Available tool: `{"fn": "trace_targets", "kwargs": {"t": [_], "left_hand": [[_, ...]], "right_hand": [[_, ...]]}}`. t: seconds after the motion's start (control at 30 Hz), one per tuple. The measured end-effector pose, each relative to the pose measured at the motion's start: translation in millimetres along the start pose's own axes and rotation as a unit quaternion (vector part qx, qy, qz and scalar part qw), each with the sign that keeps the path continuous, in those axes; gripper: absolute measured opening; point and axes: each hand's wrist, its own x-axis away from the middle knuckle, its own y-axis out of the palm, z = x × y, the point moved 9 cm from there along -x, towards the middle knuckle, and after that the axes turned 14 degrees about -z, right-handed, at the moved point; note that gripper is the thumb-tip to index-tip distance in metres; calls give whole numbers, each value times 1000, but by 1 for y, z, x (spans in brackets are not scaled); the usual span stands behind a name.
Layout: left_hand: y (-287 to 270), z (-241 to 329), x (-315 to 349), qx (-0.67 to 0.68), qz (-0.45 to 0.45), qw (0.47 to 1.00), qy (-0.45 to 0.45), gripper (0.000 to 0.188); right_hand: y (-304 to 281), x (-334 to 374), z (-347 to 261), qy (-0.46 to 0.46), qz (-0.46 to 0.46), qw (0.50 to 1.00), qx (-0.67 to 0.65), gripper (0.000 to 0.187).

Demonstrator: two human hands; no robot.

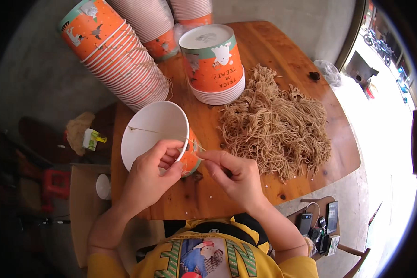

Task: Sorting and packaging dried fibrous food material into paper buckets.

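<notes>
A paper bucket [141, 116], white inside and orange with a green band outside, lies tilted at the near left of the table, its mouth toward me. A thin tan cord [160, 133] spans its mouth from a spot on the left wall to the right rim. My left hand [148, 173] grips the near right rim, fingers curled inside the bucket and thumb by the edge. Just outside the right wall, my right hand [234, 173] pinches the cord between thumb and forefinger. The fingertips partly hide the cord's end.
A big heap of tan cords [278, 125] covers the table's right side. Behind stand upside-down nested buckets [208, 69] and a tall leaning stack [120, 55]. The wooden table [259, 39] has a cardboard box [85, 204] at its left. Phones [332, 215] lie on a chair at right.
</notes>
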Motion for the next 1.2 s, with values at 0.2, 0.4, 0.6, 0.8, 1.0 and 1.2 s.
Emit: {"fn": "trace_targets", "kwargs": {"t": [0.2, 0.4, 0.6, 0.8, 1.0, 1.2], "left_hand": [[-10, -3, 7, 44, 14, 999, -5, 30], [-13, -4, 12, 81, 5, 997, -2, 31], [-11, -9, 11, 99, -7, 995, 3, 31], [-10, -8, 11, 93, -8, 996, 5, 30], [5, -10, 8, 155, -56, 986, -1, 23], [15, -19, -4, 95, -100, 990, -21, 16]], "right_hand": [[13, -10, -11, -11, 10, 997, 71, 13], [25, -19, -12, -37, 16, 999, 11, 6], [31, -24, -10, -10, -1, 1000, 12, 9], [32, -27, -7, 4, -13, 1000, 11, 9], [28, -24, -5, 4, -13, 999, 29, 11], [24, -17, 3, 40, -36, 997, 55, 10]]}}
